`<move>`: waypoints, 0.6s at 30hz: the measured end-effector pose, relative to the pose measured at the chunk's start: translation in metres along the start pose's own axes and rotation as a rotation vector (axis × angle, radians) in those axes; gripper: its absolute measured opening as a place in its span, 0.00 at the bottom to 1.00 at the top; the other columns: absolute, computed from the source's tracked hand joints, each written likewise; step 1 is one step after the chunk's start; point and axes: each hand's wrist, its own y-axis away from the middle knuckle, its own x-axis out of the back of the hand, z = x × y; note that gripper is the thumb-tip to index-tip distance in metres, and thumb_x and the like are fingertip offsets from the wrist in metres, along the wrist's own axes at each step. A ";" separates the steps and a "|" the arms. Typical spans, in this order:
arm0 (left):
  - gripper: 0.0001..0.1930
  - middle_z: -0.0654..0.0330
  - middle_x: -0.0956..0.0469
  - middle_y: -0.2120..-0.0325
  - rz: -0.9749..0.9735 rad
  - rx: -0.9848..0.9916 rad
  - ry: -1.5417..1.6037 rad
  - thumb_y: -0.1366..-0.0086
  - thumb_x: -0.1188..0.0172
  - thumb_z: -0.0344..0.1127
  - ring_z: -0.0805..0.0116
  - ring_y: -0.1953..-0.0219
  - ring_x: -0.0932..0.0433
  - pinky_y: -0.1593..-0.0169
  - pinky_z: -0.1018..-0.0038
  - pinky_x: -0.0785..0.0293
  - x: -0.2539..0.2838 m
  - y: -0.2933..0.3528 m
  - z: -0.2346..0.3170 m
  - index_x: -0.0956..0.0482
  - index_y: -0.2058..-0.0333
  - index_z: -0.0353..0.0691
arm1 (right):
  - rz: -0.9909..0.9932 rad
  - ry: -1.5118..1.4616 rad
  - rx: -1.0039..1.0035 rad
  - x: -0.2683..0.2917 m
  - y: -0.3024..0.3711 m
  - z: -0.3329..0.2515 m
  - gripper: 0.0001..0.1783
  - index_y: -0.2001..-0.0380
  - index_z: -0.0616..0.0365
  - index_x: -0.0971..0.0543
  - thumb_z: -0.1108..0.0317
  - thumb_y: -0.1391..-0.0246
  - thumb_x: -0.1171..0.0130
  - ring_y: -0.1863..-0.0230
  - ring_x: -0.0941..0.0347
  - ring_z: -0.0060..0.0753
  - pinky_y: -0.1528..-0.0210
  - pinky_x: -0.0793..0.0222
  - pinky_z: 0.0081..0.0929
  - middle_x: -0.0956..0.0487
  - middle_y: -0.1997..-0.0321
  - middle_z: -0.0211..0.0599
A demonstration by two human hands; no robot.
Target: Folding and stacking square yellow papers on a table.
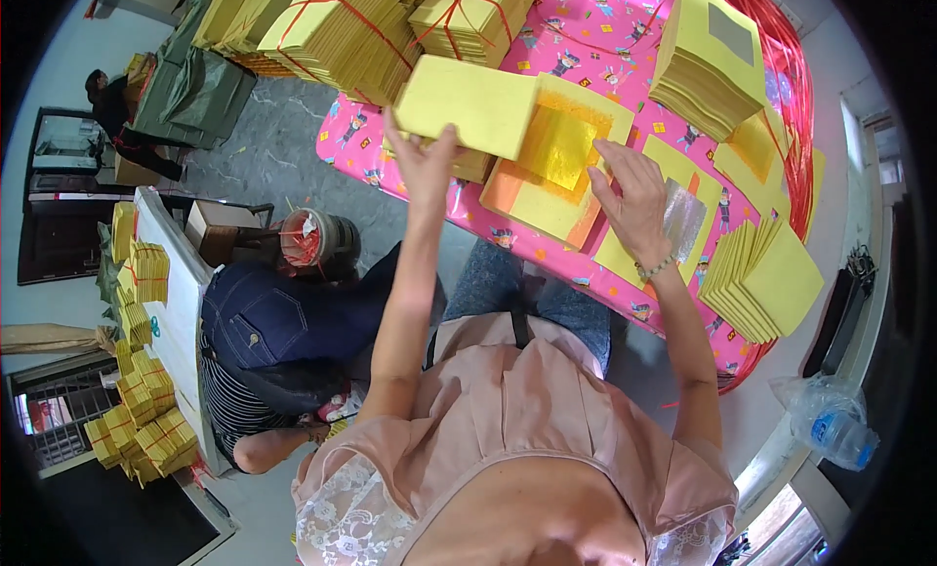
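Note:
My left hand (422, 166) is closed on the near edge of a plain yellow paper bundle (470, 100), its thumb on top. The bundle is tilted beside a stack of yellow sheets (556, 207) with a shiny gold foil square and orange edging on its top sheet. At the right edge of that stack is my right hand (636, 197), its thumb apart from its slightly bent fingers, with nothing visible in it. Beneath my right hand lie yellow sheets with a silver foil patch (681, 220).
The table has a pink patterned cover (595, 73). Tied yellow bundles (337, 29) stand at the far left, a tall paper stack (712, 59) at the far right. Red plastic strands (795, 88) hang along the right edge. Another person (283, 322) bends at a white table (171, 263) to the left.

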 end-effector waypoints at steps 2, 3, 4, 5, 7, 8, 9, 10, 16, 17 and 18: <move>0.49 0.44 0.33 0.43 0.043 0.038 -0.023 0.36 0.41 0.22 0.60 0.51 0.22 0.58 0.70 0.17 0.016 -0.004 0.008 0.68 0.29 0.42 | -0.073 -0.005 -0.059 -0.003 0.008 0.004 0.17 0.53 0.57 0.19 0.63 0.45 0.36 0.52 0.22 0.42 0.49 0.30 0.37 0.18 0.54 0.39; 0.48 0.47 0.30 0.45 0.089 0.072 -0.045 0.36 0.39 0.24 0.62 0.51 0.22 0.58 0.69 0.17 0.021 -0.006 0.011 0.66 0.29 0.41 | -0.074 -0.004 -0.063 -0.004 0.013 0.005 0.17 0.53 0.57 0.19 0.63 0.45 0.36 0.52 0.22 0.42 0.49 0.30 0.37 0.18 0.54 0.39; 0.48 0.47 0.30 0.45 0.111 0.088 -0.052 0.36 0.39 0.24 0.62 0.51 0.22 0.58 0.69 0.17 0.029 -0.008 0.008 0.65 0.29 0.40 | -0.098 -0.003 -0.073 -0.004 0.015 0.005 0.17 0.53 0.57 0.19 0.63 0.44 0.36 0.52 0.22 0.42 0.49 0.30 0.37 0.18 0.55 0.39; 0.48 0.47 0.30 0.45 0.114 0.087 -0.053 0.36 0.39 0.24 0.62 0.51 0.22 0.58 0.69 0.17 0.035 -0.010 0.005 0.65 0.29 0.40 | -0.121 -0.002 -0.082 -0.006 0.017 0.005 0.16 0.54 0.58 0.19 0.64 0.44 0.37 0.52 0.22 0.43 0.49 0.30 0.37 0.18 0.55 0.39; 0.48 0.48 0.29 0.46 0.102 0.057 -0.140 0.37 0.39 0.23 0.63 0.53 0.22 0.59 0.71 0.18 0.042 -0.013 0.000 0.65 0.29 0.39 | -0.127 0.000 -0.086 -0.009 0.020 0.006 0.15 0.54 0.58 0.19 0.64 0.43 0.37 0.51 0.22 0.42 0.48 0.30 0.37 0.18 0.55 0.38; 0.48 0.48 0.29 0.46 0.101 0.059 -0.140 0.37 0.39 0.23 0.63 0.53 0.22 0.59 0.71 0.18 0.041 -0.012 -0.001 0.65 0.29 0.39 | -0.133 0.004 -0.093 -0.009 0.021 0.007 0.15 0.55 0.58 0.19 0.64 0.43 0.37 0.51 0.22 0.42 0.48 0.30 0.37 0.18 0.56 0.38; 0.48 0.48 0.29 0.47 0.081 0.109 -0.158 0.37 0.39 0.23 0.64 0.54 0.21 0.60 0.72 0.19 0.041 -0.011 -0.002 0.65 0.29 0.38 | -0.134 0.006 -0.095 -0.009 0.022 0.007 0.15 0.55 0.58 0.19 0.64 0.43 0.37 0.51 0.22 0.42 0.48 0.30 0.37 0.18 0.56 0.38; 0.48 0.48 0.28 0.47 0.063 0.156 -0.178 0.37 0.38 0.23 0.65 0.55 0.21 0.61 0.73 0.19 0.042 -0.010 -0.002 0.65 0.28 0.38 | -0.133 0.005 -0.093 -0.010 0.022 0.007 0.15 0.55 0.58 0.19 0.64 0.43 0.37 0.51 0.22 0.42 0.48 0.30 0.37 0.18 0.56 0.38; 0.51 0.43 0.30 0.47 0.048 0.167 -0.159 0.39 0.38 0.23 0.60 0.55 0.20 0.62 0.68 0.15 0.048 -0.009 -0.017 0.68 0.29 0.34 | -0.135 0.009 -0.100 -0.012 0.022 0.008 0.14 0.55 0.59 0.19 0.64 0.43 0.38 0.51 0.23 0.43 0.47 0.30 0.37 0.18 0.56 0.39; 0.51 0.43 0.30 0.47 0.050 0.169 -0.160 0.39 0.38 0.23 0.60 0.55 0.20 0.62 0.68 0.15 0.048 -0.008 -0.018 0.68 0.29 0.34 | -0.130 0.022 -0.095 -0.013 0.022 0.009 0.14 0.56 0.59 0.19 0.65 0.43 0.38 0.51 0.23 0.43 0.47 0.30 0.37 0.18 0.55 0.39; 0.51 0.43 0.30 0.48 0.049 0.165 -0.159 0.40 0.37 0.24 0.60 0.55 0.20 0.63 0.69 0.16 0.047 -0.008 -0.018 0.67 0.29 0.33 | -0.133 0.021 -0.095 -0.014 0.023 0.009 0.14 0.56 0.59 0.19 0.65 0.43 0.38 0.51 0.23 0.43 0.47 0.30 0.37 0.18 0.55 0.39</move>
